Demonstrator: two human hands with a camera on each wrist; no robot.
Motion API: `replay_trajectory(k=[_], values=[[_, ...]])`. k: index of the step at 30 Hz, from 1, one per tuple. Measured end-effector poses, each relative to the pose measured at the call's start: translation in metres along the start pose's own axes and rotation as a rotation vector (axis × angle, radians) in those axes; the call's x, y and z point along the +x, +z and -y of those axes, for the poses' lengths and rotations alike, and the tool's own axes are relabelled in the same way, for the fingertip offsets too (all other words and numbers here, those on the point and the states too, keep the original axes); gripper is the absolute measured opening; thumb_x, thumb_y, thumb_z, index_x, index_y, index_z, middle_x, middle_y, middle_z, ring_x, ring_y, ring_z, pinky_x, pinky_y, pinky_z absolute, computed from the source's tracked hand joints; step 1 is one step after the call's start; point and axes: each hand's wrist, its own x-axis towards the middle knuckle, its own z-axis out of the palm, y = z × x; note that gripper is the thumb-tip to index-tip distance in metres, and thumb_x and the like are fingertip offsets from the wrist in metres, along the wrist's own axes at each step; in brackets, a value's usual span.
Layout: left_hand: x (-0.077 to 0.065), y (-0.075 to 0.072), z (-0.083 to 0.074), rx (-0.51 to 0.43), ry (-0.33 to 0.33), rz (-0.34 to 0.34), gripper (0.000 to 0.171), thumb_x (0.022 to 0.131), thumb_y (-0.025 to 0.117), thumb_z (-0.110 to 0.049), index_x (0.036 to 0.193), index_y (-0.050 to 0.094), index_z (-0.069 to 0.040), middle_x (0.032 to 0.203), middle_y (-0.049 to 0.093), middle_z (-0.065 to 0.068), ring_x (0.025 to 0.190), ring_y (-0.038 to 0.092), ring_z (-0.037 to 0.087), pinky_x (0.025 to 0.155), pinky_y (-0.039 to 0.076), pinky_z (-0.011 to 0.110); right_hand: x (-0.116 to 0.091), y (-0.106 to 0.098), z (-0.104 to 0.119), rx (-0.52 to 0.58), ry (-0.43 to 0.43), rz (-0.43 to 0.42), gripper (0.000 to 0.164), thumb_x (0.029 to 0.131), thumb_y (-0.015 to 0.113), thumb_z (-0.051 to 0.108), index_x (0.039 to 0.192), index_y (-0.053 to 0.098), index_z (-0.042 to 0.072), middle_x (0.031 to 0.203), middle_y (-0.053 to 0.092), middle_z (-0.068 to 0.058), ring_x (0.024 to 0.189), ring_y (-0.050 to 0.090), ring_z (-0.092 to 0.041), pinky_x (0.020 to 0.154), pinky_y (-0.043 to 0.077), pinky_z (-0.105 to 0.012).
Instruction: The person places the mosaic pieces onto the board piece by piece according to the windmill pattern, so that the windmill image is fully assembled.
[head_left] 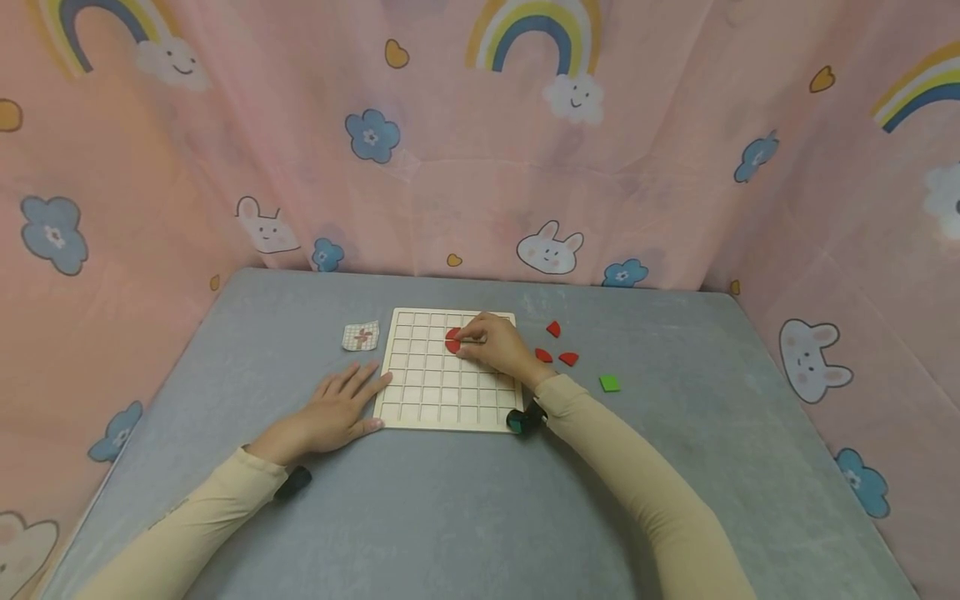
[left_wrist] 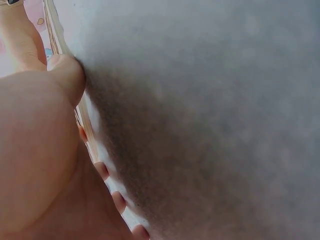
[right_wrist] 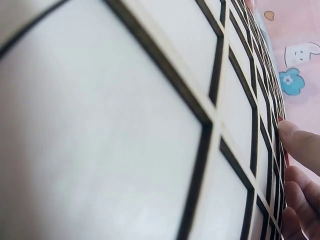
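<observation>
A pale wooden grid board [head_left: 420,398] lies flat on the grey table. Over its upper part, my right hand [head_left: 498,346] pinches a red fan-shaped piece [head_left: 453,347] between thumb and fingers, low against the cells. Another bit of red [head_left: 452,333] shows right above it, partly covered by the fingertips. In the right wrist view the thumb [right_wrist: 300,145] and fingers meet around thin red edges, mostly hidden. My left hand [head_left: 333,412] rests on the table with fingers spread, its fingertips and thumb touching the board's left edge. The left wrist view shows the palm side [left_wrist: 40,155] beside that edge.
Right of the board lie three loose red fan-shaped pieces [head_left: 568,359] and a green square piece [head_left: 610,383]. A paper card with a red pattern on a grid [head_left: 361,336] lies left of the board. A pink printed curtain [head_left: 450,183] hangs around the table.
</observation>
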Motion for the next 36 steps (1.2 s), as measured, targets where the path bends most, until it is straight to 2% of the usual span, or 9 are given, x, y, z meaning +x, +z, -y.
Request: replay_trajectory(k=[7,15,23,29,36], values=[[0.001,-0.001,-0.001,-0.002,-0.006,0.02,0.075,0.108,0.06,-0.036,0.167,0.025,-0.005,0.173,0.014,0.028,0.157,0.012,0.056,0.12,0.014,0.076,0.0,0.001,-0.003,-0.007,-0.019,-0.008,0.023,0.092,0.085,0.014,0.114,0.083,0.007,0.111,0.072,-0.007,0.106,0.067,-0.024,0.095,0.055,-0.042],[-0.005,-0.013,-0.013,-0.058,0.004,0.023,0.073,0.109,0.059,-0.039,0.165,0.03,-0.003,0.17,0.018,0.033,0.154,0.014,0.061,0.117,0.014,0.079,-0.001,0.002,-0.003,0.016,0.005,-0.01,0.021,0.091,0.086,0.013,0.111,0.083,0.007,0.111,0.071,-0.007,0.105,0.066,-0.024,0.094,0.054,-0.041],[-0.003,-0.005,-0.006,-0.025,-0.01,0.027,0.075,0.109,0.056,-0.043,0.167,0.025,-0.005,0.174,0.012,0.028,0.157,0.01,0.056,0.12,0.011,0.076,0.0,0.002,-0.002,0.021,-0.017,-0.027,0.02,0.092,0.085,0.012,0.11,0.083,0.004,0.111,0.072,-0.009,0.106,0.066,-0.026,0.094,0.055,-0.041],[-0.004,-0.009,-0.009,-0.042,-0.006,0.035,0.075,0.11,0.054,-0.045,0.167,0.025,-0.005,0.173,0.013,0.029,0.157,0.009,0.057,0.119,0.011,0.077,0.001,0.001,-0.001,0.015,-0.008,-0.022,0.02,0.092,0.085,0.012,0.109,0.082,0.002,0.112,0.072,-0.011,0.107,0.066,-0.027,0.096,0.054,-0.042],[-0.003,-0.011,-0.01,-0.052,-0.008,0.032,0.073,0.11,0.056,-0.041,0.166,0.028,-0.004,0.172,0.015,0.031,0.156,0.011,0.059,0.118,0.012,0.078,0.002,0.0,0.001,0.01,-0.016,-0.022,0.02,0.091,0.085,0.011,0.109,0.082,0.002,0.111,0.073,-0.011,0.104,0.066,-0.027,0.094,0.054,-0.042]])
